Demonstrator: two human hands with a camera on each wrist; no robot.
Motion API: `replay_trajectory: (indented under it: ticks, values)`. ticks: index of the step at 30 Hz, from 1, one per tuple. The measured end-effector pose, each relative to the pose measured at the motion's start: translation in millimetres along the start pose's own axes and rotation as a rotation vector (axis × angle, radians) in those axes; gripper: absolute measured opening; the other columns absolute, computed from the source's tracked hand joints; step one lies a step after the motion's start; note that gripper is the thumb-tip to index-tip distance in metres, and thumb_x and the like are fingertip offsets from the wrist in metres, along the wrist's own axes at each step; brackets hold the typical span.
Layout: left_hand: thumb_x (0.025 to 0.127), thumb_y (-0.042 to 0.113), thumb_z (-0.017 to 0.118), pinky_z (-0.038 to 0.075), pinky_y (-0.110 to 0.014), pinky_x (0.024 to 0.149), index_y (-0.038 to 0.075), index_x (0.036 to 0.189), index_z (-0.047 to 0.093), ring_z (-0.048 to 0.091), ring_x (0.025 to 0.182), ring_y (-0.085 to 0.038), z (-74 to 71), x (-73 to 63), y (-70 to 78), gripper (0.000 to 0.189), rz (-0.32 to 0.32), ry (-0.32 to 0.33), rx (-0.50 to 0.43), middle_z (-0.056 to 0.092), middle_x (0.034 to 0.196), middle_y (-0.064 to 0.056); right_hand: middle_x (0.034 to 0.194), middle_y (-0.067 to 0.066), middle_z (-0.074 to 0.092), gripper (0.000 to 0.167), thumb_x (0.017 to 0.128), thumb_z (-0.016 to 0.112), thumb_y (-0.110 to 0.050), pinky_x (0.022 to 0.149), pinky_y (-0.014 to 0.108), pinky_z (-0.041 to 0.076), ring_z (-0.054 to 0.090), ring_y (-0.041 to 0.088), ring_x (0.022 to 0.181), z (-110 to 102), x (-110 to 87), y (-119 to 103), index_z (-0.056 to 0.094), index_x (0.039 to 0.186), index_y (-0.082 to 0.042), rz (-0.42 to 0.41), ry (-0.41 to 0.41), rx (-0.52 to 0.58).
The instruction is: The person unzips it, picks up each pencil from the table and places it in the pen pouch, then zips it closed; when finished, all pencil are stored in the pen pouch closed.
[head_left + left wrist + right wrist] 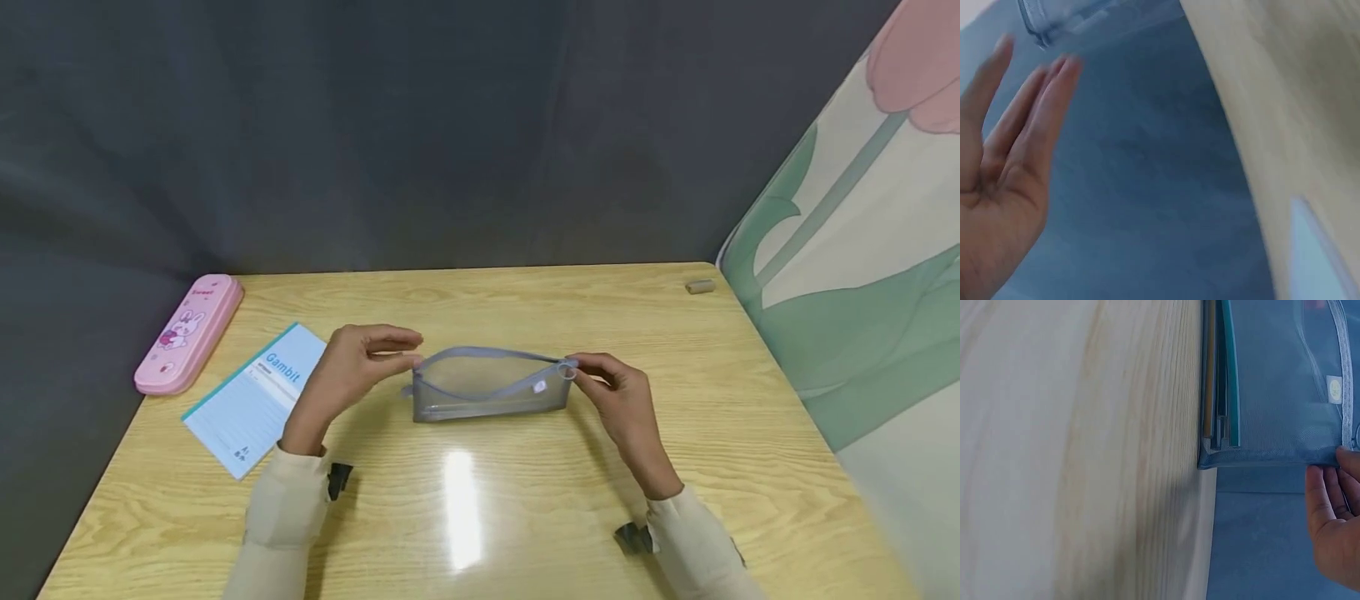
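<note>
A translucent grey-blue zip pouch (495,407) stands upright on the table, its zipped top gaping. My right hand (618,400) pinches its right top corner beside the round zip ring (567,372). At the opposite end is my left hand (348,371), fingertips close to the top corner. The left wrist view shows that hand's fingers (1054,106) extended, with a gap between them and the pouch (1085,15). Through the mesh, the right wrist view shows several long thin items, among them a teal strip (1232,381) and an orange-brown stick (1209,381), along the bottom.
A light blue notebook (247,404) marked "Gambit" lies left of the left hand. Beyond it is a pink pencil case (187,333) with a rabbit print, at the table's left edge. A small brownish block (700,287) lies near the far right corner. A dark curtain (480,133) hangs behind.
</note>
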State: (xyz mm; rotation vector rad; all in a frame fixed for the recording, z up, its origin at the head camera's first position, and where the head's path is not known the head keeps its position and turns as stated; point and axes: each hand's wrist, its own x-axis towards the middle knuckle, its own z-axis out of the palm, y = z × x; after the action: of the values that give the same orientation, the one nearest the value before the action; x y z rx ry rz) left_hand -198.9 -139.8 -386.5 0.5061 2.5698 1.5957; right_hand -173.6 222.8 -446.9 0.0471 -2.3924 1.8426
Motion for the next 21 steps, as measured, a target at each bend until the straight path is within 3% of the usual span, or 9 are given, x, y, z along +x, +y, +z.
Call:
replay_trajectory:
  ticks: [3, 6, 9, 14, 21]
  values:
    - [0.098, 0.015, 0.084, 0.063, -0.039, 0.092, 0.008, 0.121, 0.083, 0.078, 0.106, -0.025, 25.2, 1.2, 18.3, 0.024, 0.129, 0.097, -0.071, 0.080, 0.120, -0.012, 0.123, 0.020, 0.075, 0.021, 0.104, 0.074, -0.002, 0.096, 0.021, 0.057, 0.070, 0.002, 0.108, 1.9, -1.0, 0.8, 0.077, 0.121, 0.008, -0.011, 0.003, -0.001]
    - [0.099, 0.011, 0.082, 0.063, -0.033, 0.092, 0.006, 0.118, 0.083, 0.078, 0.104, -0.023, 61.0, 7.5, 31.5, 0.020, 0.266, 0.066, -0.071, 0.079, 0.116, -0.013, 0.122, 0.019, 0.075, 0.019, 0.103, 0.074, -0.003, 0.095, 0.020, 0.057, 0.070, 0.005, 0.109, 5.4, -1.0, 2.0, 0.077, 0.120, 0.007, -0.027, 0.008, -0.003]
    - [0.099, 0.011, 0.082, 0.062, -0.034, 0.095, 0.004, 0.118, 0.082, 0.076, 0.107, -0.022, 92.9, 16.8, 37.2, 0.021, 0.361, 0.006, 0.043, 0.079, 0.116, -0.009, 0.121, 0.019, 0.075, 0.019, 0.103, 0.074, -0.002, 0.094, 0.021, 0.058, 0.071, 0.011, 0.111, 9.3, -1.0, 1.9, 0.078, 0.119, 0.006, -0.047, -0.002, -0.002]
    - [0.098, 0.013, 0.082, 0.060, -0.036, 0.097, 0.005, 0.123, 0.080, 0.074, 0.113, -0.022, 122.1, 29.2, 43.0, 0.027, 0.428, -0.069, 0.223, 0.077, 0.121, -0.005, 0.122, 0.017, 0.075, 0.019, 0.103, 0.074, -0.002, 0.098, 0.022, 0.056, 0.070, 0.019, 0.115, 14.5, -2.7, 1.2, 0.079, 0.120, 0.005, -0.062, -0.025, -0.004]
    - [0.101, 0.014, 0.078, 0.060, -0.029, 0.092, 0.005, 0.128, 0.078, 0.074, 0.108, -0.019, 139.4, 36.4, 47.7, 0.028, 0.474, -0.132, 0.352, 0.075, 0.125, -0.005, 0.125, 0.017, 0.075, 0.020, 0.104, 0.073, -0.004, 0.099, 0.021, 0.055, 0.069, 0.026, 0.119, 9.7, -6.8, -1.5, 0.079, 0.122, 0.003, -0.038, -0.005, -0.014]
